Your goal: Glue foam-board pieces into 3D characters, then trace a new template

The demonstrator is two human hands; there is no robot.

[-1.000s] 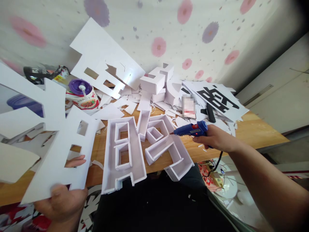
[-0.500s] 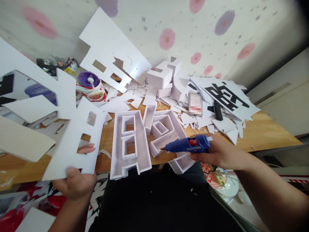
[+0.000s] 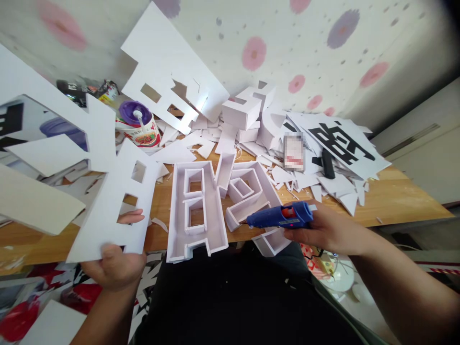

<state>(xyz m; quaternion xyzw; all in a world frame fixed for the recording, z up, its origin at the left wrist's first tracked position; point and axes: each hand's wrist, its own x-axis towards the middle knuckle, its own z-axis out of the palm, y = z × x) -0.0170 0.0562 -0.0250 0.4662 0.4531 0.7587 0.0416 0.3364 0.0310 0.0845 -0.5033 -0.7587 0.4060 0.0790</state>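
My left hand (image 3: pixel 114 266) grips the lower edge of a flat white foam board cutout (image 3: pixel 104 211), thumb on its face and one finger showing through a square hole. In my right hand (image 3: pixel 323 230) is a blue hot glue gun (image 3: pixel 280 215), pointing left. Its nozzle is at the inner wall of a hollow white character form (image 3: pixel 253 194) on the table; whether it touches I cannot tell. Left of that, on the table, lies another part of the form, a walled piece with two square openings (image 3: pixel 172 215). A small walled piece (image 3: pixel 275 242) overhangs the table's front edge.
White foam scraps (image 3: pixel 336 187) are heaped along the back of the wooden table (image 3: pixel 398 201). Printed sheets with black characters (image 3: pixel 345 143) lie at right. A purple-lidded tub (image 3: pixel 138 124) and a large leaning board (image 3: pixel 168 62) stand behind. More boards (image 3: pixel 32 196) crowd the left.
The view has shifted slightly. My left hand still holds the cutout, and the glue gun's tip stays near the same wall of the form.
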